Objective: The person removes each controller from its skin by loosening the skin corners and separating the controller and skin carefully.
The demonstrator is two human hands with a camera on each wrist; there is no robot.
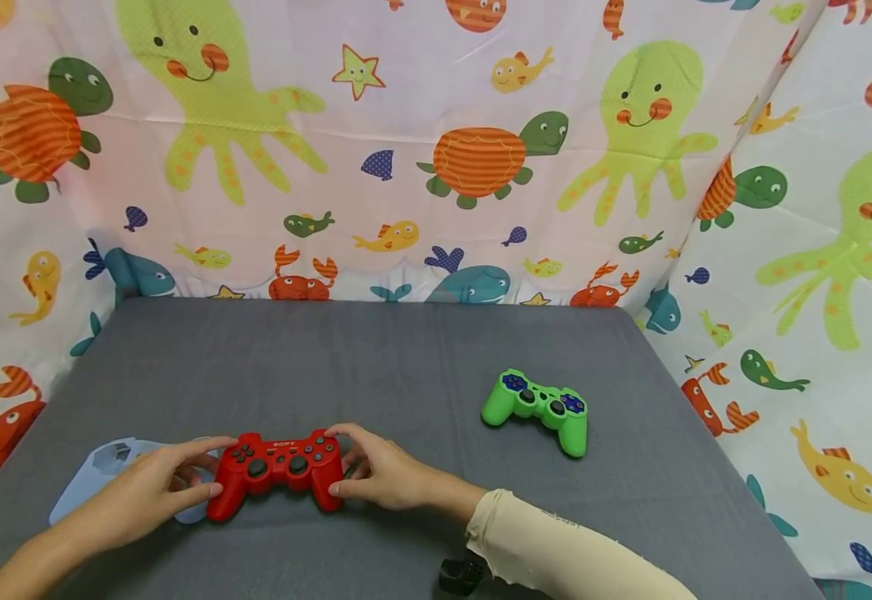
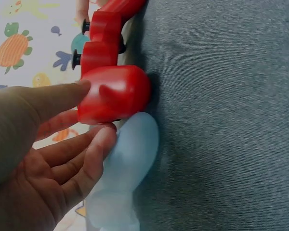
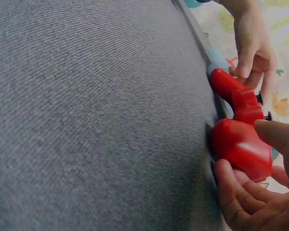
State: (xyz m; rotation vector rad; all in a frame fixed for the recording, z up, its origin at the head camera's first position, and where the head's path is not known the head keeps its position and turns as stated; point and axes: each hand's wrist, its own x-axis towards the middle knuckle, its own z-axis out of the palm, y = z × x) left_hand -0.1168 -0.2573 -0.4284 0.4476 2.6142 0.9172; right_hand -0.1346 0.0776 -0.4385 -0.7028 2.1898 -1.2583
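Note:
A red game controller (image 1: 277, 467) with black thumbsticks lies between both hands, its front facing up. My left hand (image 1: 154, 487) grips its left end, thumb on the near handle and fingers at the far corner. From the other side my right hand (image 1: 383, 467) holds the right end, with the thumb (image 3: 274, 132) on top and fingertips low beside the table. Beneath the left hand sits a light-blue, soft-looking controller-shaped cover (image 1: 83, 483), partly hidden by that hand. The left wrist view shows the cover's rounded end (image 2: 139, 139) beside the red handle.
A green game controller (image 1: 537, 408) with blue button areas lies to the right on the grey cloth-covered table (image 1: 376, 358). A white curtain (image 1: 406, 100) printed with sea animals rises behind the table and along its sides. A small black object (image 1: 460, 577) shows below the right sleeve.

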